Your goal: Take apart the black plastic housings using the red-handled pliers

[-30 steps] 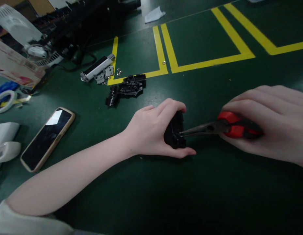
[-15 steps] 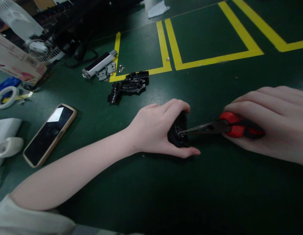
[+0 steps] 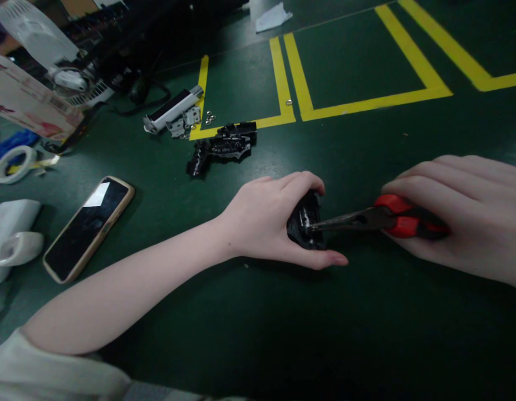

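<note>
My left hand is wrapped round a black plastic part on the green table, thumb along its near side and fingers over its far side. At the right, my right hand grips red-handled long-nose pliers. The tips of the pliers point left and meet the black part near its middle. Whether the jaws hold anything small cannot be made out. Beyond my left hand lies a black assembly with a ridged grip.
A phone lies at the left beside white objects and a tape roll. Farther back are a white and black cylinder, metal brackets, small rings, yellow tape lines and a white scrap.
The black part has tilted slightly in my left hand, showing more of its shiny inside. My left thumb reaches a little farther right. The whole view has shifted slightly.
</note>
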Motion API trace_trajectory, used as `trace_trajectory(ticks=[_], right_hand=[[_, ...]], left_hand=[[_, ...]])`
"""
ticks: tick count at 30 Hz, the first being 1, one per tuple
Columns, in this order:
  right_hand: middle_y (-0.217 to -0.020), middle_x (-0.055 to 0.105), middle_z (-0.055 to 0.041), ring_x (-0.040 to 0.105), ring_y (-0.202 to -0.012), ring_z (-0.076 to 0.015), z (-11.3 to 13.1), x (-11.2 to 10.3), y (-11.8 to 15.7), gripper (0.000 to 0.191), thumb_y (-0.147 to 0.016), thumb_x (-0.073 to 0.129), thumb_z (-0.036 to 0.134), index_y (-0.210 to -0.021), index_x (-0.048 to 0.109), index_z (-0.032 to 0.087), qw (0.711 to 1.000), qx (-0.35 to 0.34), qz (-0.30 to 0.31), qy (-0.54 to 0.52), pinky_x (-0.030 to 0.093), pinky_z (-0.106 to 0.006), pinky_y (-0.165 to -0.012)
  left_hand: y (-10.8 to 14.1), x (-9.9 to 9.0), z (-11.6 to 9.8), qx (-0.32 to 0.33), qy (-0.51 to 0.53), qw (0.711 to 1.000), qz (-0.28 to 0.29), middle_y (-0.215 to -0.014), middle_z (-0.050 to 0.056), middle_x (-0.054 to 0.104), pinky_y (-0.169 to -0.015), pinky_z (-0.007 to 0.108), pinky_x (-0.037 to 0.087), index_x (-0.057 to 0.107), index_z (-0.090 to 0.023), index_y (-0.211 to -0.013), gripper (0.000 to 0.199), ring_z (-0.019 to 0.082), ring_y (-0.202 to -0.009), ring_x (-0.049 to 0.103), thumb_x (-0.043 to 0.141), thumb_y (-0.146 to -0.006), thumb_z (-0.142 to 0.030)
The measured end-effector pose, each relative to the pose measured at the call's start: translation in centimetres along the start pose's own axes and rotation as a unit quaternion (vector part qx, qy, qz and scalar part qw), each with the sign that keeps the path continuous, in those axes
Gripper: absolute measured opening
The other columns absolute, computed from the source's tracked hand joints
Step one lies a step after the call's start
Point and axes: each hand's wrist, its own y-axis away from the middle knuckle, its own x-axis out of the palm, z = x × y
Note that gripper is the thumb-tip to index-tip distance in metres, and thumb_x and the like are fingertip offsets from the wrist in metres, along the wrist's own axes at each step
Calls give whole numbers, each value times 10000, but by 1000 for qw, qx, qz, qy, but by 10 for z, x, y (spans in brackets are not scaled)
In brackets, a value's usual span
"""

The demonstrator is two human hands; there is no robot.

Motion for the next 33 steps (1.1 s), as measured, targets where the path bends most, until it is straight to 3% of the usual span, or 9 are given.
trace_trajectory(ticks=[8,17,23,33], right_hand=[[-853,585,-59,548,-745,-235,-2,-1,0,104,-893,445,317,-941,489,237,1000,18,17,-12,413,-356,-563],[-809,593,-59,573,-672,-226,-3,-1,-5,126,-844,453,329,-907,498,230,998,24,36,-47,448,-349,-543],[-788,571,-53,567,-643,-210,-2,-1,-6,92,-841,454,300,-892,478,227,998,15,39,-50,454,-332,-524],[-795,555,-54,564,-642,-213,-1,0,-6,111,-811,469,284,-906,455,229,999,15,28,-36,453,-327,-519]], left_hand=[[2,3,1,29,-38,999,-22,-1155,110,640,-713,309,531,493,-164,-1229,728,204,-908,653,691,-770,-694],[2,2,1,21,-33,999,-22,-1201,119,626,-738,327,555,468,-179,-1272,745,235,-985,655,694,-775,-686],[1,-1,-1,11,22,999,-22,-1220,105,655,-856,327,557,527,-146,-1253,735,225,-1050,654,747,-751,-636],[-5,-6,2,-39,109,993,28,-1142,81,709,-827,333,550,609,-124,-1196,717,216,-986,681,750,-731,-652]])
